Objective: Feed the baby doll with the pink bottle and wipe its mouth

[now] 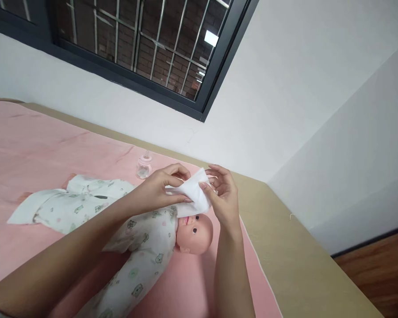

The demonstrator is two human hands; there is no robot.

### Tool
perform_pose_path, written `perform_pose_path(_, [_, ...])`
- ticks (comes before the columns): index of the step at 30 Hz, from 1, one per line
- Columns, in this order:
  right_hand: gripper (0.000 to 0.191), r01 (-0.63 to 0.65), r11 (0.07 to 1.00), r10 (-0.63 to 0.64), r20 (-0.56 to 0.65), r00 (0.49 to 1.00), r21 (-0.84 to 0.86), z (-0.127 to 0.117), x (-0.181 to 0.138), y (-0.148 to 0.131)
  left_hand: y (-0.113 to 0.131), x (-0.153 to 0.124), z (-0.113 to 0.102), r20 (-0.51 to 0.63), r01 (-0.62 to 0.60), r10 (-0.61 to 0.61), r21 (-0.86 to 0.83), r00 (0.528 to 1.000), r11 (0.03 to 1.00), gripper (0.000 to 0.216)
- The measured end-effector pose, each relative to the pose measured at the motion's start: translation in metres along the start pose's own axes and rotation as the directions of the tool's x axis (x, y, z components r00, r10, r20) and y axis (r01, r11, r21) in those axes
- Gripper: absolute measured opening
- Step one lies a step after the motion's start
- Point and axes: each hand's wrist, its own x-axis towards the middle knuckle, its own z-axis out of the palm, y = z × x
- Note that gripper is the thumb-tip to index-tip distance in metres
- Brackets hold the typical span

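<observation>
While our left hand [157,190] and right hand [224,198] clamp fingers on 2 ends of the white wipe [193,194], it hangs just over the doll [199,234], whose chest our left forearm [86,240] partly hides.

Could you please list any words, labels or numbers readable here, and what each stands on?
No text can be read.
On the bottle, any markings are too small to tell.
On the doll's suit, only small printed pictures, no legible letters.
The wipe, held by the left hand and right hand, is blank.
</observation>
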Motion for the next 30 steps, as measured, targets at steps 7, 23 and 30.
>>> perform_pose_path(7, [0.056, -0.146, 0.984, 0.127, 0.172, 0.977, 0.104, 0.018, -0.003, 0.01, 0.012, -0.003, -0.001, -0.091, -0.108, 0.111, 0.033, 0.99, 0.994, 0.009])
perform_pose_path(23, [0.026, -0.292, 0.937, 0.319, 0.134, 0.938, -0.19, -0.031, 0.018, 0.065, -0.013, -0.001, 0.004, 0.376, 0.324, -0.397, 0.244, 0.838, 0.914, 0.027])
perform_pose_path(30, [0.026, -0.353, 0.883, 0.422, 0.195, 0.885, -0.31, -0.042, 0.018, 0.094, -0.024, -0.004, 0.024, 0.494, 0.265, -0.396, 0.315, 0.774, 0.911, 0.026])
